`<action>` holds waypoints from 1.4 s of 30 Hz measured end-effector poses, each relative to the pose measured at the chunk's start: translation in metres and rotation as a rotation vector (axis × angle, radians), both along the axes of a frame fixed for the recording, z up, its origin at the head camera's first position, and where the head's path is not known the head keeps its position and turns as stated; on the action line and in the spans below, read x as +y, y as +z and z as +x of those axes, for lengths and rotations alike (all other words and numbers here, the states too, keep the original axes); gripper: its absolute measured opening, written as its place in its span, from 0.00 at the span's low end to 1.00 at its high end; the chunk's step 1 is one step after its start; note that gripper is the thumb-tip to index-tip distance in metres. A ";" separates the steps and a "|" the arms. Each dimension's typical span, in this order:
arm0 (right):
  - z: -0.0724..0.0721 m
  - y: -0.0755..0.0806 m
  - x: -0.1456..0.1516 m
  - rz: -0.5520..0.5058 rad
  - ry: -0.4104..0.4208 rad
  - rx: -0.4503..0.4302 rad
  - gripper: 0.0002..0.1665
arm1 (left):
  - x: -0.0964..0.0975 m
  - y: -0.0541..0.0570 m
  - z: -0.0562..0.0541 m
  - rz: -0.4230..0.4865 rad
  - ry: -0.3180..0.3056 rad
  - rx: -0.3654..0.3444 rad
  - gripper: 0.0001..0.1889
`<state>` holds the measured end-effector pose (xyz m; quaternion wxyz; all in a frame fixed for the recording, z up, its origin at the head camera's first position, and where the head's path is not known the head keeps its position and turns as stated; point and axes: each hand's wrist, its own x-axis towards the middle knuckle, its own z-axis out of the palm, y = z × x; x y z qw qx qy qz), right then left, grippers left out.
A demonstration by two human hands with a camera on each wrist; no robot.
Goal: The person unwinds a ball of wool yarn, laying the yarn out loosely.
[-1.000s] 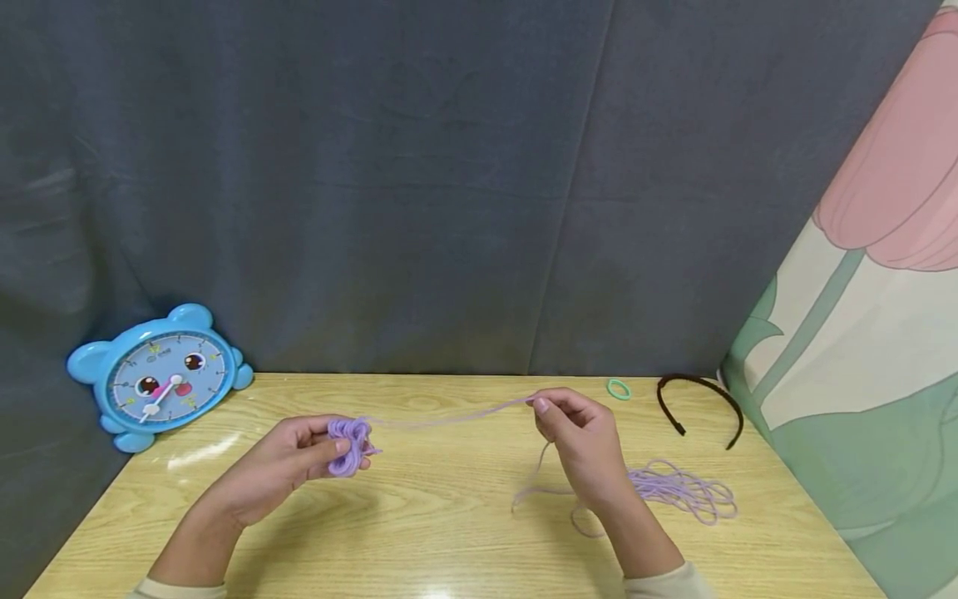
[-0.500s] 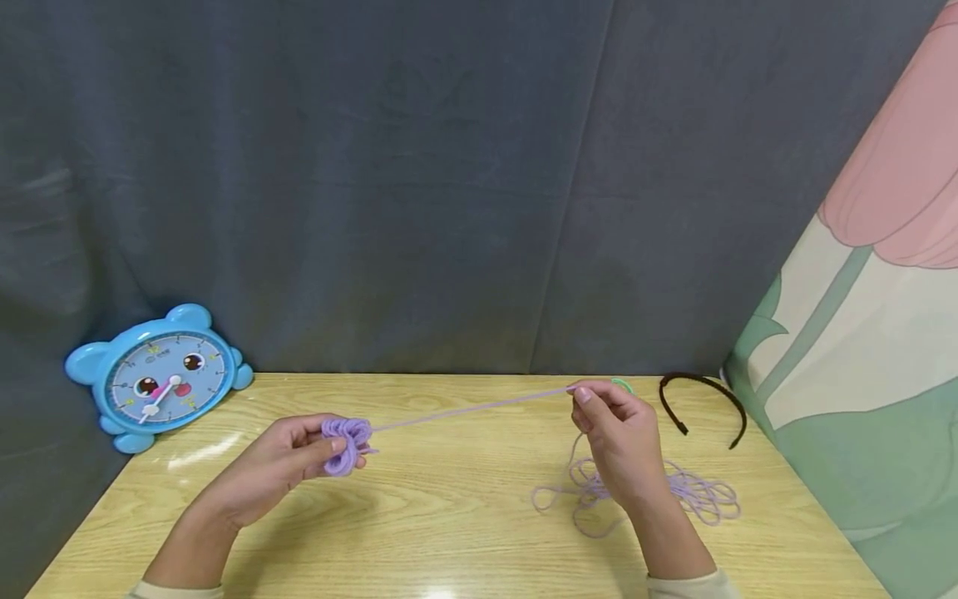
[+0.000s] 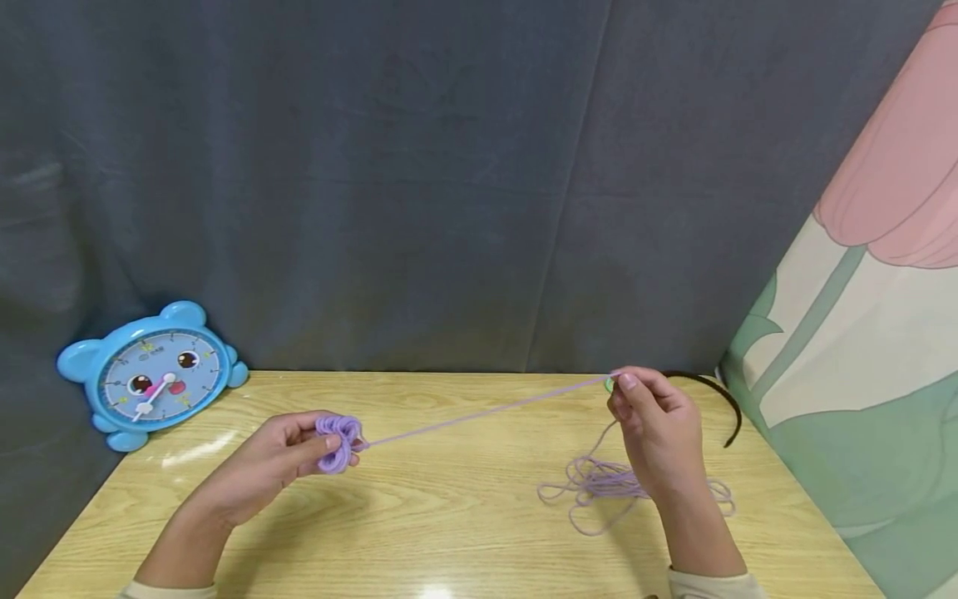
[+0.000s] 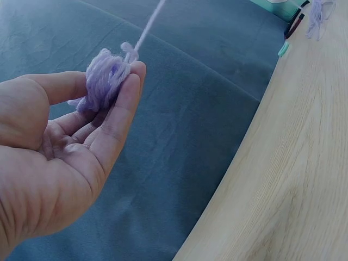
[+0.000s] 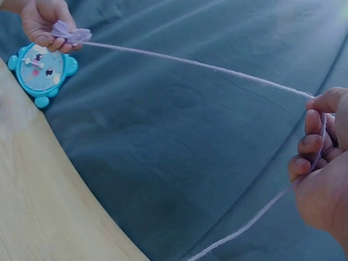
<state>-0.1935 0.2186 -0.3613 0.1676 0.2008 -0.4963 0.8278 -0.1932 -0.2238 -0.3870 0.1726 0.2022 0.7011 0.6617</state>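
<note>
A small looped bundle of lilac yarn (image 3: 338, 445) sits in my left hand (image 3: 288, 457), pinched between thumb and fingers. In the left wrist view the bundle (image 4: 104, 79) looks gathered at its middle, with a strand rising from it past the fingertips. That yarn strand (image 3: 486, 411) runs taut across to my right hand (image 3: 662, 433), where thumb and index finger pinch it. From there the yarn crosses the curled fingers and hangs down, as the right wrist view shows with the lower strand (image 5: 244, 228). It leads to a loose yarn pile (image 3: 599, 482) on the table.
A blue bear-shaped clock (image 3: 157, 378) leans at the table's back left. Behind my right hand are a green ring (image 3: 609, 384), mostly covered, and a black headband (image 3: 711, 387). A dark curtain (image 3: 389, 183) hangs behind the wooden table (image 3: 449, 516).
My right hand has moved right and slightly up, drawing the slack strand straight and taut. The left hand has shifted slightly left, still holding the bundle.
</note>
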 end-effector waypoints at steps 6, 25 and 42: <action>0.000 0.003 0.011 -0.057 0.025 0.030 0.20 | -0.001 0.000 0.000 -0.010 0.010 0.008 0.21; 0.000 0.013 0.047 -0.265 -0.049 0.062 0.17 | -0.004 0.002 0.000 -0.030 0.014 0.022 0.21; 0.006 0.022 0.069 -0.369 -0.223 0.084 0.15 | -0.006 0.001 0.000 0.003 0.013 0.012 0.18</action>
